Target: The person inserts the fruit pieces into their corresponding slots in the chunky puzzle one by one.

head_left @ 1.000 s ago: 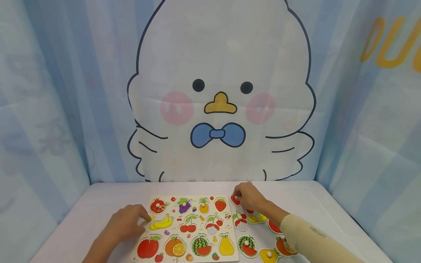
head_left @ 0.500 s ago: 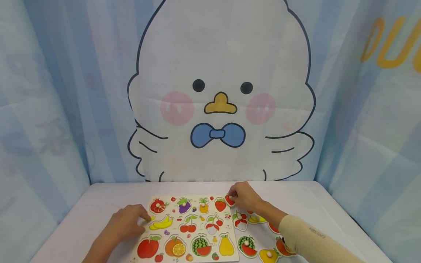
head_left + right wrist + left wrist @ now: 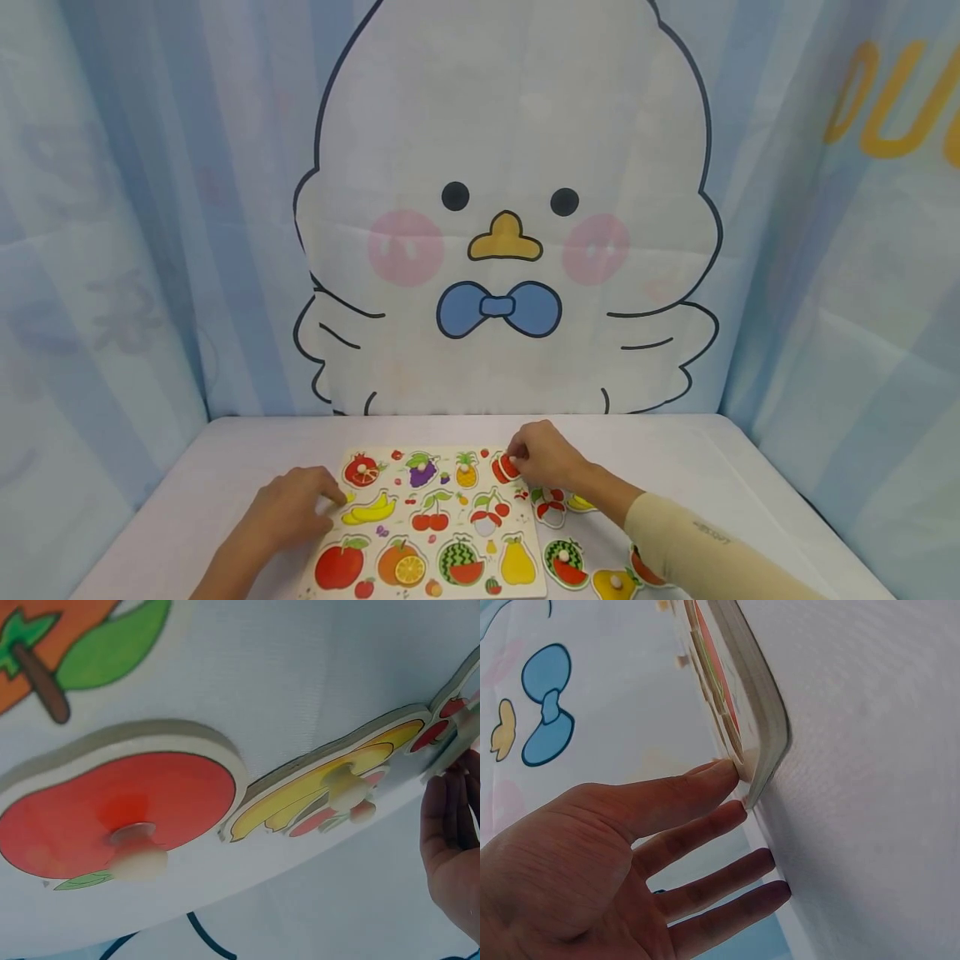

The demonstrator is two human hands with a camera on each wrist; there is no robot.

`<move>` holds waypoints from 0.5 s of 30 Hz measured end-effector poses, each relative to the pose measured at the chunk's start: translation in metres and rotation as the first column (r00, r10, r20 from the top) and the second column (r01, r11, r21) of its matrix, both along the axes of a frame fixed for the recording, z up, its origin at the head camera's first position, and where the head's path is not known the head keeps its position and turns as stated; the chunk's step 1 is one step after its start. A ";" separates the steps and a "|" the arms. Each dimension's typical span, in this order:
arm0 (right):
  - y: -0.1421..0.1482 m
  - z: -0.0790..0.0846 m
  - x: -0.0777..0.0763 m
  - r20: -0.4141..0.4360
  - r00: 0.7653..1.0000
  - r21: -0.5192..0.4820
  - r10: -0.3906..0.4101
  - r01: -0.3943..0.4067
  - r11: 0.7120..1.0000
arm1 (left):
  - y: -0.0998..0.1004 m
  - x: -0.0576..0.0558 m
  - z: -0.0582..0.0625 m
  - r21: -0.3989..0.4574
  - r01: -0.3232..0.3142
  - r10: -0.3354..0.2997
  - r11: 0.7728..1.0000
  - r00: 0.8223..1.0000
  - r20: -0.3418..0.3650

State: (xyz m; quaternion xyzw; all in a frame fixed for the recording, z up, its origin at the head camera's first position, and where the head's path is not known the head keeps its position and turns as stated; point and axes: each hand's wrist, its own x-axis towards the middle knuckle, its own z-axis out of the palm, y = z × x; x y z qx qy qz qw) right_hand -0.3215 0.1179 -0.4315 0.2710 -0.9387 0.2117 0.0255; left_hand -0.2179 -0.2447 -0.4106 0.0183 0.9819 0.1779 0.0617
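The right hand (image 3: 546, 452) pinches the strawberry piece (image 3: 512, 467) over the strawberry recess (image 3: 497, 473) at the puzzle board's (image 3: 446, 454) far right corner, partly overlapping it. The left hand (image 3: 292, 508) has its fingers spread, thumb touching the board's left edge. A slightly turned piece could catch on the rim; pressing then might slide the lightly steadied board.

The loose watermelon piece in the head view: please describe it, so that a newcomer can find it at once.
On the table, find the fruit puzzle board. Along its right edge, near the lower corner, lies the watermelon piece, below the cherry piece and up and left of the yellow pear piece. Its green striped rind sets it apart from both.
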 end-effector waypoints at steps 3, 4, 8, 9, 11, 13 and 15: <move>-0.003 0.000 0.000 -0.006 1.000 0.004 0.012 -0.012 1.000 | 0.000 0.000 -0.001 0.002 -0.002 0.002 1.000 1.000 -0.004; -0.004 0.001 0.001 -0.007 1.000 0.004 0.015 -0.015 1.000 | 0.000 0.001 -0.002 0.004 -0.004 0.004 1.000 1.000 -0.005; -0.006 0.002 0.003 -0.013 1.000 0.007 0.025 -0.025 1.000 | 0.001 0.001 -0.002 0.005 -0.003 0.003 1.000 1.000 -0.006; -0.006 0.002 0.003 -0.015 0.999 0.008 0.030 -0.030 1.000 | 0.001 0.001 -0.001 0.005 -0.004 0.004 1.000 1.000 -0.005; -0.007 0.001 0.003 -0.021 0.999 0.011 0.039 -0.039 0.999 | 0.001 0.001 -0.002 0.002 -0.003 0.003 1.000 1.000 -0.009; -0.008 0.001 0.003 -0.021 0.999 0.015 0.043 -0.042 0.999 | 0.001 0.001 -0.002 0.002 -0.005 0.005 1.000 1.000 -0.012; -0.009 0.001 0.003 -0.026 0.999 0.019 0.048 -0.047 0.999 | 0.000 0.001 -0.002 0.003 -0.007 0.007 1.000 1.000 -0.012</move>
